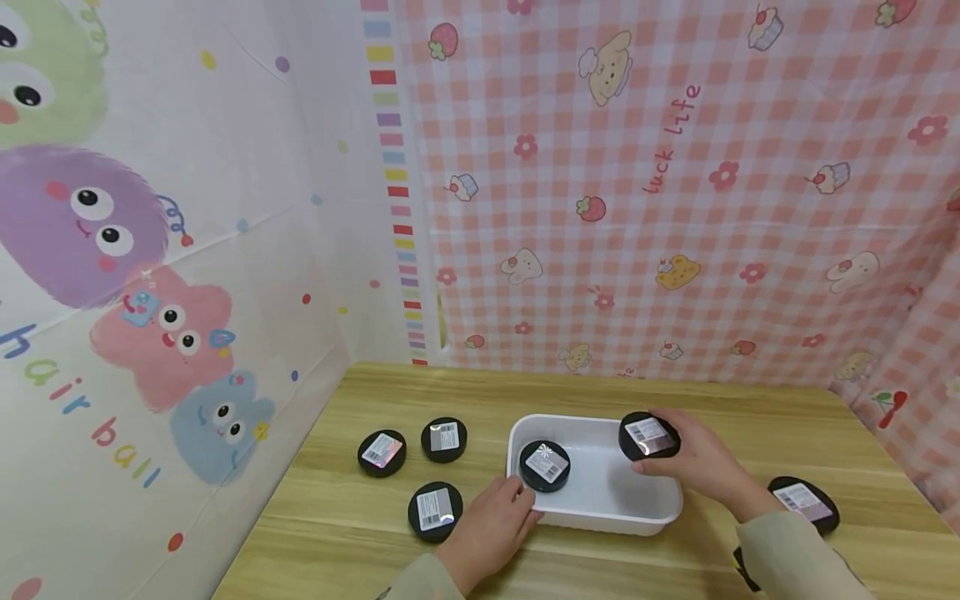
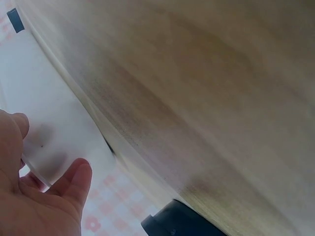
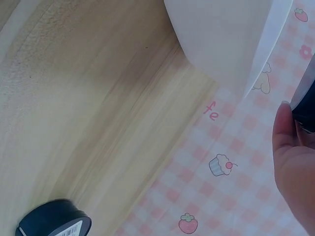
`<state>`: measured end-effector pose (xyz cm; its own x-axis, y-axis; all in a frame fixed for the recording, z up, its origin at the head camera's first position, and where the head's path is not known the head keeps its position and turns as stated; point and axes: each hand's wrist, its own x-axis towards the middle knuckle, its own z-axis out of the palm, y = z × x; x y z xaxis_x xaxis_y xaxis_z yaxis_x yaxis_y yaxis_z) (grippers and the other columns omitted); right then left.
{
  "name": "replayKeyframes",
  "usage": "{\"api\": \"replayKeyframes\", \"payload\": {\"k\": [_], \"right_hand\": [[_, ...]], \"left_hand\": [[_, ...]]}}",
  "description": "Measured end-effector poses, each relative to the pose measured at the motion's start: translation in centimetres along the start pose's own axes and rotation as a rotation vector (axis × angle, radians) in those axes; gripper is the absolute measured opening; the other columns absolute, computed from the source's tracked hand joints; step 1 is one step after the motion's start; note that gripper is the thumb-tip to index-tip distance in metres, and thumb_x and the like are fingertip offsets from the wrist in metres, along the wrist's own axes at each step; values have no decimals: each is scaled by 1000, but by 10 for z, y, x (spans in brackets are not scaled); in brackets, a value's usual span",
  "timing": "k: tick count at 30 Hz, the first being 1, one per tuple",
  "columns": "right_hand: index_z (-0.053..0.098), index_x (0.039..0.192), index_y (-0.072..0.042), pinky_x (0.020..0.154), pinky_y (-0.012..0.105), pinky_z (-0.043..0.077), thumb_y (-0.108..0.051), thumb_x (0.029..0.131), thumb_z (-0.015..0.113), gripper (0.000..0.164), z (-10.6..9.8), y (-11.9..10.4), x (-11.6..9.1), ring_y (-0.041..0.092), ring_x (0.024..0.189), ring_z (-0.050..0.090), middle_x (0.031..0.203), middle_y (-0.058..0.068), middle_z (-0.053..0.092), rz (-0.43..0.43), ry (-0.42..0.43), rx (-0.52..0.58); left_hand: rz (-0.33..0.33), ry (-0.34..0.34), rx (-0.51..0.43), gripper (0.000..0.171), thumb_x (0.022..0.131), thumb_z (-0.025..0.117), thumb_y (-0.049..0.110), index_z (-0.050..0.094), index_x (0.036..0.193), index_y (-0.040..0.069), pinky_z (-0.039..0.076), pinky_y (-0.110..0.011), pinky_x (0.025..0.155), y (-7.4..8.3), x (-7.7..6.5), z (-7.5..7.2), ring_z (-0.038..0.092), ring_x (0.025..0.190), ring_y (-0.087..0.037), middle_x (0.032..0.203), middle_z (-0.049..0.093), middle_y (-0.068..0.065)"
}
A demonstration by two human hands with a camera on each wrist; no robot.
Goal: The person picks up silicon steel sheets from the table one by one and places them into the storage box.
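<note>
A white rectangular tray (image 1: 600,508) stands on the table. At its front left corner my left hand (image 1: 491,527) grips the rim, with the thumb on one side of the wall in the left wrist view. My right hand (image 1: 703,462) pinches a black round container (image 1: 649,436) by its edge, over the tray's right end. This container is tilted, and its silvery barcode label faces up. Another black round container (image 1: 545,466) of the same look lies inside the tray at the left. The right wrist view shows only part of the held container (image 3: 307,101).
Left of the tray, black labelled containers lie on the wooden table (image 1: 330,517): two farther back (image 1: 382,452) (image 1: 443,439), and a nearer container (image 1: 435,512) beside my left hand. One more container (image 1: 804,505) sits by my right forearm. Printed cloths (image 1: 540,225) hang behind and at the sides.
</note>
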<state>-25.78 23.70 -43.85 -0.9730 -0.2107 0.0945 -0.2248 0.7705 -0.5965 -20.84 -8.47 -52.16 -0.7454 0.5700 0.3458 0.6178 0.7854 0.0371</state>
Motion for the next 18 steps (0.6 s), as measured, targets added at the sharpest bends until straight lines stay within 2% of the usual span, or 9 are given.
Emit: {"api": "replayKeyframes", "payload": {"k": [11,18], "right_hand": [[49,142,2,95,53,47,-40,67,94,98,6,6,4,39,120,57,140,26,54,-78,17,18],[47,145,-1,97,57,47,-40,67,93,99,5,1,6,42,123,55,144,26,51,-94,-22,3]], "left_hand": [[-3,-6,3,20,105,53,35,58,96,18,48,-26,73,0,-1,1,52,85,-14,92,51,3],[-1,0,9,20,104,53,35,58,97,18,48,-26,73,0,0,1,52,85,-13,92,52,3]]}}
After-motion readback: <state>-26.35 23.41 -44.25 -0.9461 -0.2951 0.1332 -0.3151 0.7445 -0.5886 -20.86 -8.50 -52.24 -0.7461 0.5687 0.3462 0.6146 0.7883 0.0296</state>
